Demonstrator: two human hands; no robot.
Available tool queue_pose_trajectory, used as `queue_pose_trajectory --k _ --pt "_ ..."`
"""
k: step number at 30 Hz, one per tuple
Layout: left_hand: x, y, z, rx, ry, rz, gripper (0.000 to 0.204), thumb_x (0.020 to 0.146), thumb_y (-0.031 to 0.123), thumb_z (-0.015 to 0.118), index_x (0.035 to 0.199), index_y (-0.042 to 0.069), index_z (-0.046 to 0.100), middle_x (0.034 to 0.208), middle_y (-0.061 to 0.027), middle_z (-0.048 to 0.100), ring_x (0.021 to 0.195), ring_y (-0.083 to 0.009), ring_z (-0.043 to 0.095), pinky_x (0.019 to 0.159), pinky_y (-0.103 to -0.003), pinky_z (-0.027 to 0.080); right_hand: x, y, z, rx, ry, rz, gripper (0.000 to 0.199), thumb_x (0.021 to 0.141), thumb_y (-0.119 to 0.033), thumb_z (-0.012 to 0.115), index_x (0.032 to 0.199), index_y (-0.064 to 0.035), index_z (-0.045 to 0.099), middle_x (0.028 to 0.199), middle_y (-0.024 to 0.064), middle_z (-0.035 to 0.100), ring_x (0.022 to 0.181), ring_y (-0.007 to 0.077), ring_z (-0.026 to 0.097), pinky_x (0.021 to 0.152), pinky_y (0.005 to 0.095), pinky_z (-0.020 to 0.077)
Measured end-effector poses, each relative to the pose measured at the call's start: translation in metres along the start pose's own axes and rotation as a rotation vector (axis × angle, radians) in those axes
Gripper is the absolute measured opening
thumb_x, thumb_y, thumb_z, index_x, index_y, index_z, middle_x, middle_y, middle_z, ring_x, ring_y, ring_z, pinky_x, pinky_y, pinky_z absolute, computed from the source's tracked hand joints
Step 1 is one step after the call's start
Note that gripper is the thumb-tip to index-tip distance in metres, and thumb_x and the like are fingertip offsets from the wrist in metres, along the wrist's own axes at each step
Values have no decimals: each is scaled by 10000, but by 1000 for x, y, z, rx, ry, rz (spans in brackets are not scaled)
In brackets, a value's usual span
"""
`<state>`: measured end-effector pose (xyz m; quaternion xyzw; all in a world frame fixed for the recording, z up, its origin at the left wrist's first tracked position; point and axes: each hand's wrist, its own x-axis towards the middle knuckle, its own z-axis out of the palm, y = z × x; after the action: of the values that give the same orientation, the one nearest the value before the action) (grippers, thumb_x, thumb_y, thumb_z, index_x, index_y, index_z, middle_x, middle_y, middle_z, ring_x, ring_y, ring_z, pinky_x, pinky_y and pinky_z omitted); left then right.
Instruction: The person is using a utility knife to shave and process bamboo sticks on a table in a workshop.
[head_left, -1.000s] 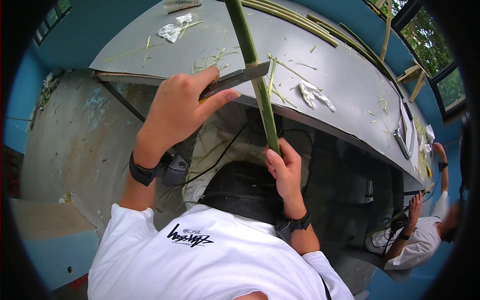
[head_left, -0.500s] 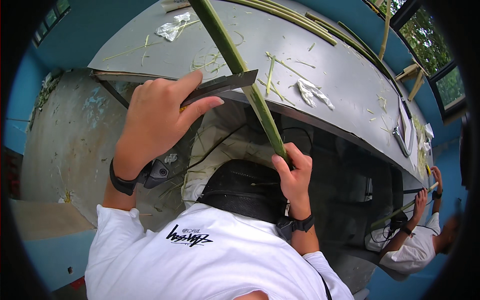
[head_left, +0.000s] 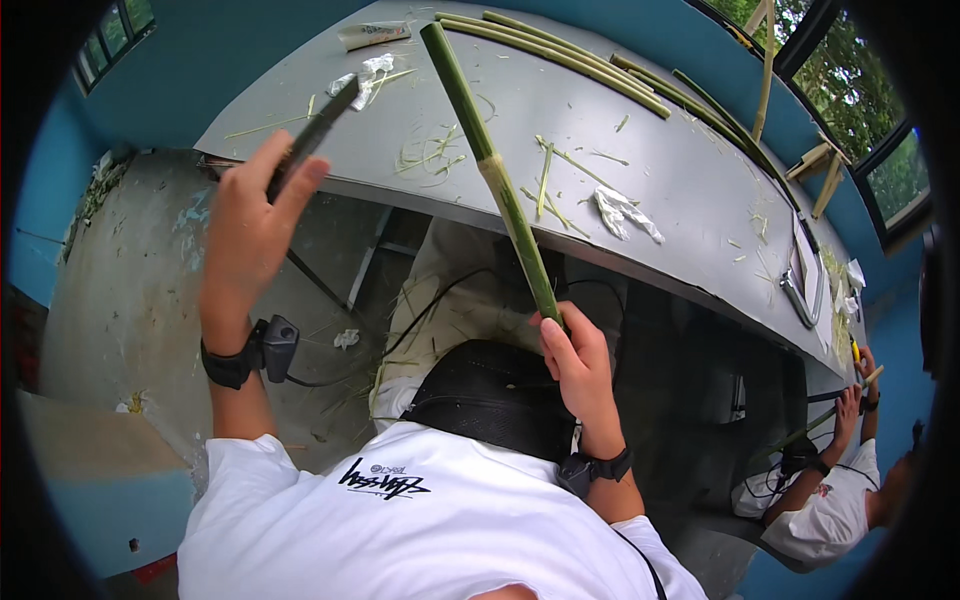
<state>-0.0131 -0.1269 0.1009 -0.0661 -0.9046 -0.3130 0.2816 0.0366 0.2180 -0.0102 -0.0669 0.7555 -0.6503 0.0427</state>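
My left hand is closed around a knife. Its dark blade points up and away over the table's near edge, apart from any stem; my fingers hide the handle. In my right hand, the fingers wrap the lower end of a green bamboo stick. The stick slants up to the left across the table edge, its far end above the tabletop. A pale ring marks the node midway along it, with lighter streaks below.
On the grey table lie green shavings, crumpled tissues, a paper cup, several bamboo lengths and a hacksaw. A co-worker holds another stick at the right. A dark bag rests on my lap.
My left hand has swung the knife up and left, away from the stick. My right hand has drawn the stick down slightly, so its far end now shows.
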Motion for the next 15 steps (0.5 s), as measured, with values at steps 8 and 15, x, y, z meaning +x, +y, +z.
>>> queue_pose_trajectory --k 8,15 --pt "-16 34 51 -96 -366 144 388 994 354 645 895 -2 526 724 -214 511 669 -419 497 621 -427 414 -3 5 10 120 -20 13 193 1038 -184 624 945 -19 587 718 -9 568 588 63 513 554 249 399" --pt "-6 33 62 67 -337 147 467 990 426 631 831 -7 553 643 -217 522 628 -446 539 578 -468 407 -3 20 5 18 -23 7 229 1024 -217 653 942 -17 578 718 -19 478 674 75 407 603 270 342"
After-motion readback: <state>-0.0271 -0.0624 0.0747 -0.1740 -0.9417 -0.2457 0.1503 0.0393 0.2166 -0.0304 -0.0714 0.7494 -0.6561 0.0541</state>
